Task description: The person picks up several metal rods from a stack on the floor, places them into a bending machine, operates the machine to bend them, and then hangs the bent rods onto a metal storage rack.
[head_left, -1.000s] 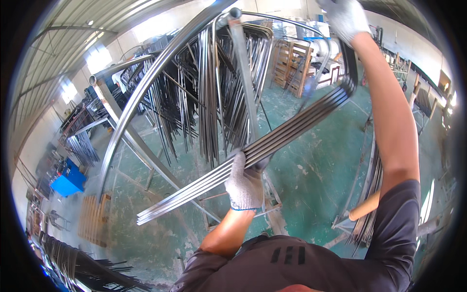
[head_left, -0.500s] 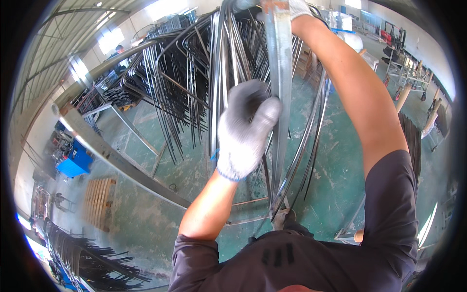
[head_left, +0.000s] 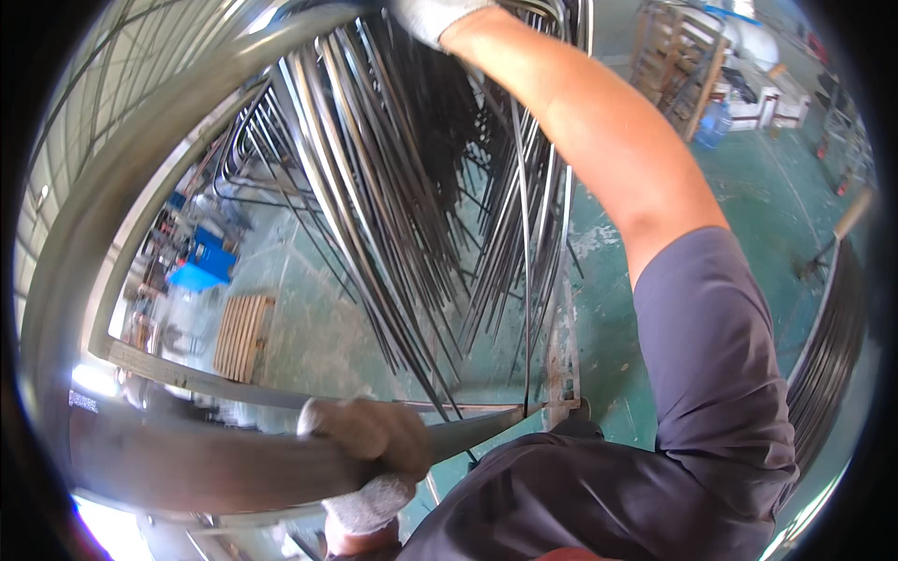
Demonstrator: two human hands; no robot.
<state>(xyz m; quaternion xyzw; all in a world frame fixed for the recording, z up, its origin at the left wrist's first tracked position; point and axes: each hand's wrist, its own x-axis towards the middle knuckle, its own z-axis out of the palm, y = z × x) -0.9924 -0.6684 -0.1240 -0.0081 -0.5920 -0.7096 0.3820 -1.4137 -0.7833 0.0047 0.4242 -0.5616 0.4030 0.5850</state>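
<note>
My left hand (head_left: 374,444), in a grey-white knit glove, is at the lower left. Its fingers wrap round a thick grey metal bar (head_left: 215,458), which looks like part of a rack's frame. At the top edge my right hand (head_left: 435,17), also gloved, reaches up beside the rail (head_left: 234,56) over which long bent metal rods (head_left: 365,215) hang. The picture's edge cuts off its fingers, so what they touch is hidden. The dark and shiny rods hang down in dense bunches in front of me.
Beyond the rack a wooden pallet (head_left: 243,337) and a blue box-shaped thing (head_left: 208,262) stand on the green floor (head_left: 608,309). To the right are wooden crates (head_left: 675,61), a blue water bottle (head_left: 714,124) and another bundle of dark rods (head_left: 828,346).
My left hand has dropped from in front of the rods to the bar at lower left and closed round it. My view has shifted; the right arm still reaches up.
</note>
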